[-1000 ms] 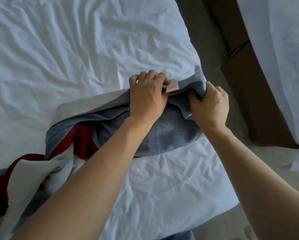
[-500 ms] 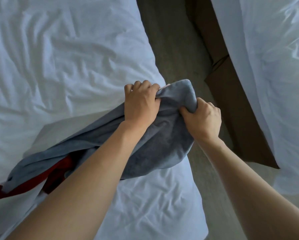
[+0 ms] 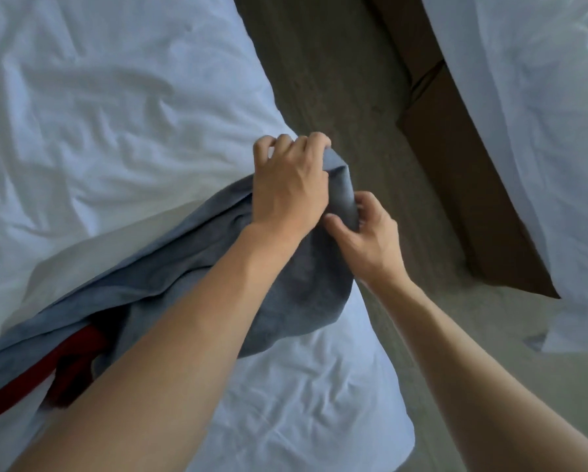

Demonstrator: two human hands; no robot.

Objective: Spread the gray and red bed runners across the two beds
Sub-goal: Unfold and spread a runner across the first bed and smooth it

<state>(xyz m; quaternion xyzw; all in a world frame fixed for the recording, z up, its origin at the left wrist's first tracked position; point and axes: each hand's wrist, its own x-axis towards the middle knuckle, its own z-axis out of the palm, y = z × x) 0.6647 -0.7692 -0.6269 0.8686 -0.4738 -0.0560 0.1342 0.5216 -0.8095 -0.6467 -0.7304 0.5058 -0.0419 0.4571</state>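
Setting: white bed point(image 3: 115, 114) at left, floor point(image 3: 336, 80) and second bed point(image 3: 541, 131) beyond its right edge.
Runner point(image 3: 190, 267): bunched on the white bed, long axis from lower left to its upper-right edge; red part at lower left.
Left hand point(image 3: 287, 185): fingers curled over the runner's end.
Right hand point(image 3: 367, 233): runner pinched just beside it.
Writing: none legible.

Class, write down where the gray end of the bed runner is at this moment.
In the head view, the gray bed runner is mid-frame at the left bed's right edge, gripped by the left hand and right hand.
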